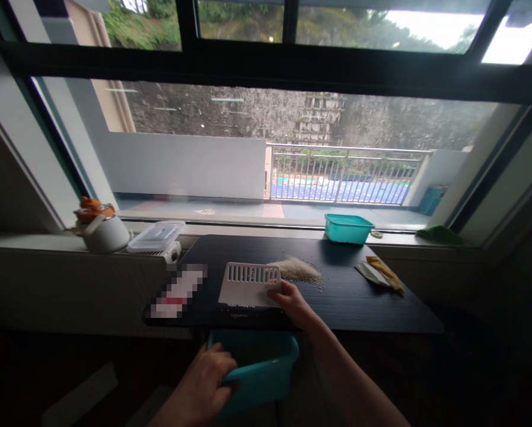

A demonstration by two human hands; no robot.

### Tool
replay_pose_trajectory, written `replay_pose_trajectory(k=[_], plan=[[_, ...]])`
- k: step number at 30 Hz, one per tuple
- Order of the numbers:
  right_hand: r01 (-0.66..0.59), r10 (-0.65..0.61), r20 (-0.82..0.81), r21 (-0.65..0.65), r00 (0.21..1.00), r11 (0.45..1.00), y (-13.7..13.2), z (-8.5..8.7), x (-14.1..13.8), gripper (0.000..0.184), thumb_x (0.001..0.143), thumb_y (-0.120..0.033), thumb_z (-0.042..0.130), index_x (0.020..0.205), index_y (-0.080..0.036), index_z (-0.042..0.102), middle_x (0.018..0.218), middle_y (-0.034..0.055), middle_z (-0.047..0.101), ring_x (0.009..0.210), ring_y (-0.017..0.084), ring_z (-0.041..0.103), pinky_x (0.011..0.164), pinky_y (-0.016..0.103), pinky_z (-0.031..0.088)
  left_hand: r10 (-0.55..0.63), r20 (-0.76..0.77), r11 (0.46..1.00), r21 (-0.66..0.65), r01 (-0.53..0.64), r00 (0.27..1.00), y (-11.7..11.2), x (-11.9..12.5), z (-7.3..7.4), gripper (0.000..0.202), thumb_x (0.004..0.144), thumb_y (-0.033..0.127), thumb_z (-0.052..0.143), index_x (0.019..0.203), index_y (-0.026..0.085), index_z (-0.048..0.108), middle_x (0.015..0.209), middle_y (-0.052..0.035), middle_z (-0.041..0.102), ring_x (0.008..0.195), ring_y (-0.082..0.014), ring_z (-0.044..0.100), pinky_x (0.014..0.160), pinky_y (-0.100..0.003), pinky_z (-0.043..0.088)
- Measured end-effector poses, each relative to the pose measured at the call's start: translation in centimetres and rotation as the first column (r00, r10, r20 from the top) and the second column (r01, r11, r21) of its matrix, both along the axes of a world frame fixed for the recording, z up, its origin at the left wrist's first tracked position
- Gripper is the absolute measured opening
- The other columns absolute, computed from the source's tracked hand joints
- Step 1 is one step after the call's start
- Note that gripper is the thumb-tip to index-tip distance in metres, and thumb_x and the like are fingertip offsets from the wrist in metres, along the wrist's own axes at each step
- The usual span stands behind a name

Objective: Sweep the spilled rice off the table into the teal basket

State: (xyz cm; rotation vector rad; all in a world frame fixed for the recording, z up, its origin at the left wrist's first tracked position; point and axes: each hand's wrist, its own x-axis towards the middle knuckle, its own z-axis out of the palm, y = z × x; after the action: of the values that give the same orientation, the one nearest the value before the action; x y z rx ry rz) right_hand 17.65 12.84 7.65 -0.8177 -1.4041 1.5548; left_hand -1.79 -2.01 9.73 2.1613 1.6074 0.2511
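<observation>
My right hand grips the right edge of a flat white plastic piece with a row of slots, tilted over the front part of the dark table. Some white grains lie along its lower edge. Behind it, a pile of rice-like white grains spreads on the tabletop. Below the table's front edge, my left hand is closed on the left rim of a teal plastic bin. The bin's inside is dark, so its contents cannot be made out.
A second teal bin stands at the table's back right. Yellow and white packets lie at the right, and a blurred-out item at the left. A clear lid and a pale pot sit by the window.
</observation>
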Motion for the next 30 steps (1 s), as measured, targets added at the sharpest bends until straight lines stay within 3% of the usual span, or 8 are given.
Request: replay_pose_trajectory(k=[11,23,30], plan=[[-0.080,0.080,0.027,-0.007,0.996,0.997,-1.5,0.4,1.1,0.031,0.072,-0.037,0.071,0.096,-0.018,0.066,0.099,0.0055,0.068,0.095,0.025,0.061,0.087,0.041,0.047,0.013,0.007,1.000,0.000,-0.013,1.000,0.1,-0.1,-0.2,0.012,0.073,0.017,0.051,0.066,0.020,0.060,0.076,0.0006,0.064,0.087,-0.0186,0.055,0.083,-0.031,0.035],[-0.090,0.090,0.048,-0.002,0.995,0.996,-2.0,0.1,0.8,0.029,0.072,-0.035,0.071,0.095,-0.017,0.066,0.093,0.0045,0.068,0.092,0.024,0.060,0.085,0.041,0.047,0.007,0.003,1.000,-0.015,-0.007,1.000,0.2,0.0,-0.2,0.013,0.073,0.018,0.050,0.064,0.021,0.060,0.075,0.0011,0.064,0.085,-0.0188,0.057,0.087,-0.032,0.034],[-0.157,0.156,0.031,0.008,0.987,0.988,-2.5,1.0,1.1,0.028,0.075,-0.033,0.069,0.098,-0.017,0.067,0.094,0.0046,0.067,0.093,0.024,0.061,0.085,0.040,0.048,0.034,0.023,0.999,-0.041,-0.033,0.999,0.1,0.2,0.5,0.014,0.075,0.022,0.051,0.067,0.021,0.061,0.080,-0.0005,0.065,0.092,-0.0205,0.056,0.082,-0.031,0.037]])
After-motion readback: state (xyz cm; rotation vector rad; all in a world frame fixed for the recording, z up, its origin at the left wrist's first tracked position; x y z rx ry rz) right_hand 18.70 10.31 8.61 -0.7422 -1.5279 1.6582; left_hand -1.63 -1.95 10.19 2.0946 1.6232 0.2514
